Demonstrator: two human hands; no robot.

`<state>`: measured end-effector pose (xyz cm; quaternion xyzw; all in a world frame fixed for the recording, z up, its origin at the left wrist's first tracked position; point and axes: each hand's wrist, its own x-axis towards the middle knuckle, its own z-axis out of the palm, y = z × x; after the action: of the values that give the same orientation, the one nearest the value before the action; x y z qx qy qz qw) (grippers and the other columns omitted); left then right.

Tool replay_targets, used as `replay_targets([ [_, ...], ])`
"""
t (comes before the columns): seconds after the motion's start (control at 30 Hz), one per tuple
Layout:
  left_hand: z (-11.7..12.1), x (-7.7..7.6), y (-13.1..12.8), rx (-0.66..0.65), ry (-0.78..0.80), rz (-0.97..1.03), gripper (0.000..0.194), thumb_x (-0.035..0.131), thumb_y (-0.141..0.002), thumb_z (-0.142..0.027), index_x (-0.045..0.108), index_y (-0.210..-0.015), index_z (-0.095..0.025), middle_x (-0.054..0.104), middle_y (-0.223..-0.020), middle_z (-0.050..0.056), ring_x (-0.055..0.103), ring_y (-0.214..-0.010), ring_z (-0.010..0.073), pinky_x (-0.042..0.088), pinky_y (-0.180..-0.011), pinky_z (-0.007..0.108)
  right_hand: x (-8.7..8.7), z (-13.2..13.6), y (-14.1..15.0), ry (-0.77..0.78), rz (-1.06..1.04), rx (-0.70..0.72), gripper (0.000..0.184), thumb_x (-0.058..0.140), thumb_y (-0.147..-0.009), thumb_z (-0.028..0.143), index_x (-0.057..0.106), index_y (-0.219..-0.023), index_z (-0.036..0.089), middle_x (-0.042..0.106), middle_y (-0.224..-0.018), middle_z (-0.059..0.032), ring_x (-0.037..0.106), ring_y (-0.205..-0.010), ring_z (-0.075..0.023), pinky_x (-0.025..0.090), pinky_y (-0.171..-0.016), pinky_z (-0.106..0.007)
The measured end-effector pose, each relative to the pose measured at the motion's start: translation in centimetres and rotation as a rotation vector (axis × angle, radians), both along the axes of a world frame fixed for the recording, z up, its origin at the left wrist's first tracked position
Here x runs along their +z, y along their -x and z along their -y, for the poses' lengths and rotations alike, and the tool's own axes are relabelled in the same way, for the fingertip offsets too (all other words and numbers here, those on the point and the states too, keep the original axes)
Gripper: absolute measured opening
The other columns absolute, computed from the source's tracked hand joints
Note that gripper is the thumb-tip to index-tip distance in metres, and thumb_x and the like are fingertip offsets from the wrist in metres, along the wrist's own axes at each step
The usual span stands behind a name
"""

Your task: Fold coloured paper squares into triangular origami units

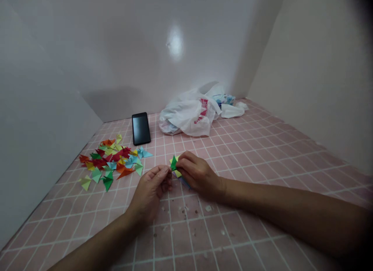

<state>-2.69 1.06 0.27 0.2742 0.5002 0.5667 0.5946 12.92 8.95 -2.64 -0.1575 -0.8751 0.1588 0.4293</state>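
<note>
Both hands pinch a paper model [175, 165] at lower centre.
Fingers of the left hand [151, 191] and right hand [198, 174] are clamped on it; paper triangles [101, 162] lie to its left, a phone [141, 128] beyond them.

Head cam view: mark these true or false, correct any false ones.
1. The right hand pinches a green and yellow folded paper piece. True.
2. The left hand holds the phone. False: its fingertips are beside the folded piece; the black smartphone lies apart, beyond the hands.
3. The smartphone stands upright against the wall. False: it lies flat on the pink tiled surface.
4. The white plastic bag sits right of the smartphone in view. True.
5. The loose colored paper triangles lie right of the hands in view. False: they lie left of them.
</note>
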Motion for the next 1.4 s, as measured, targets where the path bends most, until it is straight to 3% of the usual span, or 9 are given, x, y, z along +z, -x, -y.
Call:
replay_targets([
  [0.4, 0.02, -0.42, 0.17, -0.024, -0.003, -0.092, 0.026, 0.079, -0.074, -0.037, 0.065, -0.075, -0.016, 0.055, -0.063, -0.003, 0.045, -0.057, 0.0086, 0.038, -0.056, 0.02, -0.02, -0.1, 0.09, -0.082, 0.0, -0.007, 0.016, 0.044, -0.098, 0.011, 0.057, -0.091, 0.017, 0.059, -0.089, -0.0079, 0.058, -0.082, -0.0186, 0.052, -0.07, -0.031],
  [0.93, -0.18, -0.45, 0.52, -0.001, 0.006, -0.131, 0.024, 0.079, -0.069, -0.034, 0.062, -0.073, -0.016, 0.053, -0.059, -0.004, 0.043, -0.055, 0.0089, 0.036, -0.055, 0.021, 0.3, 0.12, 0.09, 0.142, -0.083, 0.057, 0.01, 0.051, -0.097, 0.012, 0.059, -0.093, 0.018, 0.06, -0.088, -0.0051, 0.058, -0.083, -0.0173, 0.05, -0.073, -0.03],
  [1.4, -0.28, -0.07, 0.42, 0.007, -0.019, -0.057, 0.02, 0.076, -0.069, -0.029, 0.06, -0.071, -0.016, 0.054, -0.06, -0.004, 0.045, -0.054, 0.0088, 0.037, -0.054, 0.021, 0.21, -0.08, 0.14, 0.205, -0.135, 0.056, 0.011, 0.054, -0.094, 0.01, 0.061, -0.09, 0.018, 0.061, -0.085, -0.0035, 0.058, -0.08, -0.0162, 0.048, -0.072, -0.029],
])
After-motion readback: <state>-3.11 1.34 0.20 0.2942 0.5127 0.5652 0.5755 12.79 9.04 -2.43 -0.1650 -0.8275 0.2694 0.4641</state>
